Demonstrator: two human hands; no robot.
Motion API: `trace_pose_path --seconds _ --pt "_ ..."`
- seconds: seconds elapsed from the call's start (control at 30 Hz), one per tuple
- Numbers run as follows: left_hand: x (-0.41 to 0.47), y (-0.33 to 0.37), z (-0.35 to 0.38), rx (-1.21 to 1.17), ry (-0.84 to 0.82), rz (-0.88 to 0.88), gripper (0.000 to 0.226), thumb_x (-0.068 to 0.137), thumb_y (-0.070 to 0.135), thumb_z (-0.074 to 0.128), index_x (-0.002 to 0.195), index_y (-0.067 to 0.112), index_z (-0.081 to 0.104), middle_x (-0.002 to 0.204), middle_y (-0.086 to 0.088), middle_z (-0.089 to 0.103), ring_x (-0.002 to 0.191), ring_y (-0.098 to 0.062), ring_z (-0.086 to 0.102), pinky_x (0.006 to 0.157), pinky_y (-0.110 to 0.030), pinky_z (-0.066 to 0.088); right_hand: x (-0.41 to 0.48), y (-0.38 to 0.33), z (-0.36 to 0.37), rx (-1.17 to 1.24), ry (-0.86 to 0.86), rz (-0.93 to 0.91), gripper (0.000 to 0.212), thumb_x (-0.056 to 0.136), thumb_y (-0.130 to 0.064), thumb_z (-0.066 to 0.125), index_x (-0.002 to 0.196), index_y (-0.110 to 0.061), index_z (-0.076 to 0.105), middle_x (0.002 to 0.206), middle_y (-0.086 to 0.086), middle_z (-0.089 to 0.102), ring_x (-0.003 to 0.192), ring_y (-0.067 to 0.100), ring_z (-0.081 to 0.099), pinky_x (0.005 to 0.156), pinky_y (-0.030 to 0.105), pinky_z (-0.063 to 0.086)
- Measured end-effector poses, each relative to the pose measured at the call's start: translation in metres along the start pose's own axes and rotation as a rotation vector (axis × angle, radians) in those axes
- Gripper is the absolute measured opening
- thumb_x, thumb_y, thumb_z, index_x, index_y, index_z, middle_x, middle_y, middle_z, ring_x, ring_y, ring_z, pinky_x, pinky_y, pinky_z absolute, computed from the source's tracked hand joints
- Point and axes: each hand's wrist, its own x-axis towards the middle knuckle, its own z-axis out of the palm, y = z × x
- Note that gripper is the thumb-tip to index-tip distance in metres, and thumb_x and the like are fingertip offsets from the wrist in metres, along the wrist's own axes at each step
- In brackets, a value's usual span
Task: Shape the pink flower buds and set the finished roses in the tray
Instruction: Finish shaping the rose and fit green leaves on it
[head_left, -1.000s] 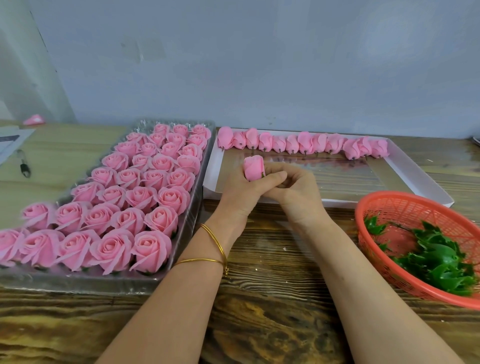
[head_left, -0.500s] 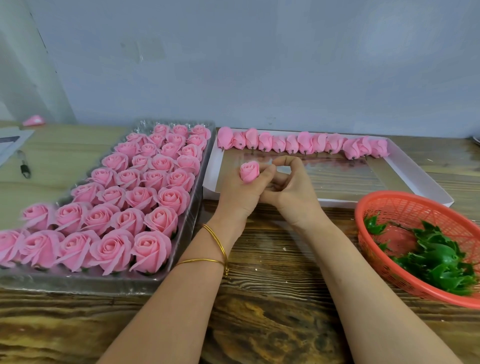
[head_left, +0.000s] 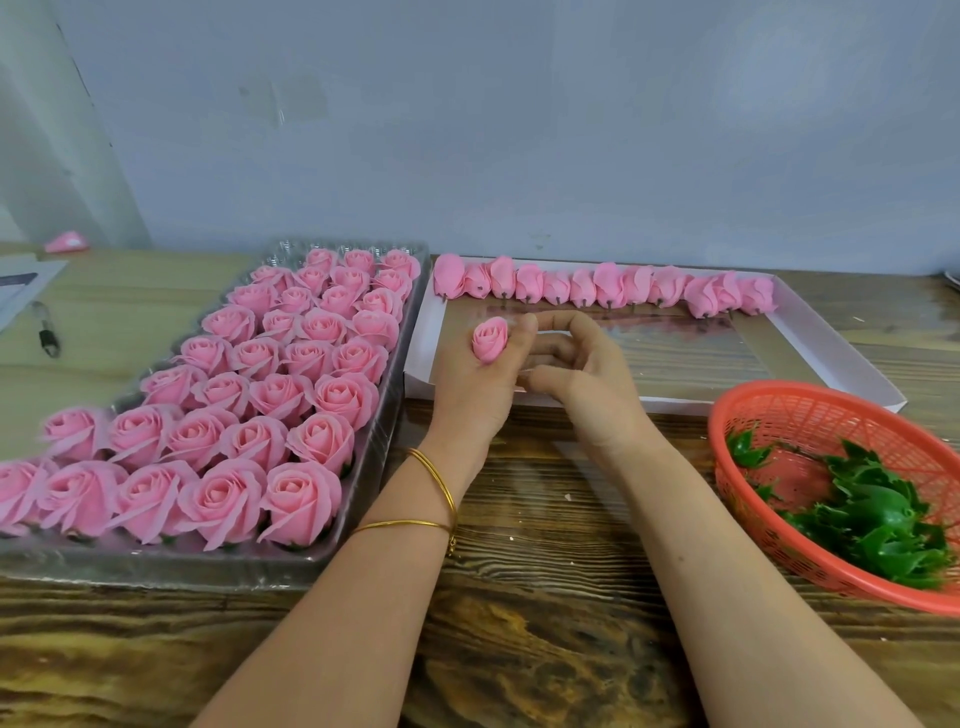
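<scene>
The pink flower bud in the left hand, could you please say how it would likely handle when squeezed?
Probably light: the left hand holds the small pink flower bud in its fingers alone. Likely soft and crushable, given its thin layered petals.

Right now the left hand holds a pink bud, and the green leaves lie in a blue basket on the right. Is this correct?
No: the head view shows the basket is orange-red, not blue. The left hand does hold the pink bud, and the green leaves lie in that basket.
</scene>
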Motion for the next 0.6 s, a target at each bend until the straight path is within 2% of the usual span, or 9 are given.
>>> trace_pose_path --seconds 0.1,0.13,0.2,0.27,0.33,0.4,0.5,0.6 --pt "0.003 -0.003 -0.002 0.095 0.045 0.067 0.022 0.092 0.032 0.064 0.092 0.010 0.067 0.084 -0.007 0.072 0.084 -0.020 0.070 0.080 -0.040 0.058 0.001 -0.004 -0.002 0.001 0.066 -0.022 0.039 0.060 -0.009 0.061 0.099 -0.011 0.063 0.087 -0.001 0.068 0.079 0.009 0.064 0.072 0.022 0.052" --pt "0.003 -0.003 -0.002 0.117 0.052 0.080 0.026 0.092 0.032 0.064 0.096 0.006 0.066 0.083 -0.009 0.071 0.080 -0.019 0.070 0.076 -0.038 0.059 0.001 -0.005 -0.002 0.007 0.087 -0.022 0.035 0.062 -0.013 0.062 0.097 -0.013 0.064 0.089 -0.002 0.067 0.081 0.009 0.063 0.072 0.021 0.051" --pt "0.003 -0.005 -0.001 0.132 0.061 0.068 0.028 0.092 0.031 0.063 0.097 0.004 0.065 0.073 -0.004 0.068 0.063 -0.010 0.066 0.057 -0.024 0.055 0.001 -0.008 -0.003 0.001 0.113 -0.044 0.023 0.070 -0.018 0.066 0.093 -0.016 0.065 0.087 -0.007 0.066 0.083 0.009 0.060 0.073 0.019 0.048" --pt "0.002 -0.007 0.001 0.166 0.043 0.030 0.025 0.091 0.036 0.063 0.080 0.013 0.064 0.058 0.004 0.060 0.048 -0.007 0.057 0.046 -0.018 0.043 0.001 -0.010 -0.002 -0.010 0.122 -0.091 0.009 0.083 -0.011 0.069 0.089 -0.018 0.067 0.080 -0.011 0.066 0.080 0.006 0.059 0.074 0.018 0.047" --pt "0.002 -0.009 0.002 0.244 0.002 0.033 0.032 0.089 0.043 0.061 0.063 0.024 0.059 0.052 0.006 0.054 0.048 -0.008 0.050 0.047 -0.025 0.039 0.002 -0.012 -0.002 -0.015 0.128 -0.134 0.013 0.091 -0.005 0.063 0.085 -0.016 0.068 0.076 -0.010 0.066 0.077 0.004 0.059 0.074 0.018 0.048" --pt "0.002 -0.011 0.005 0.310 -0.027 0.064 0.029 0.089 0.044 0.058 0.066 0.026 0.060 0.054 0.004 0.055 0.051 -0.005 0.049 0.051 -0.028 0.041 0.001 -0.014 0.000 -0.024 0.122 -0.148 0.016 0.093 -0.005 0.061 0.083 -0.014 0.069 0.080 -0.004 0.067 0.080 0.005 0.060 0.076 0.018 0.050" --pt "0.001 -0.012 0.008 0.402 -0.047 0.100 0.026 0.090 0.040 0.053 0.068 0.028 0.061 0.060 0.013 0.061 0.059 -0.001 0.056 0.049 -0.014 0.040 0.001 -0.017 0.005 -0.065 0.103 -0.145 0.018 0.094 -0.007 0.061 0.080 -0.015 0.069 0.083 0.001 0.068 0.084 0.008 0.062 0.081 0.019 0.051" --pt "0.002 -0.012 0.008 0.445 -0.055 0.120 0.026 0.091 0.026 0.052 0.066 0.023 0.058 0.060 0.006 0.060 0.063 -0.007 0.058 0.053 -0.017 0.045 0.003 -0.020 0.012 -0.167 0.058 -0.168 0.031 0.096 -0.009 0.059 0.068 -0.020 0.067 0.077 0.014 0.069 0.086 0.017 0.068 0.084 0.022 0.050"
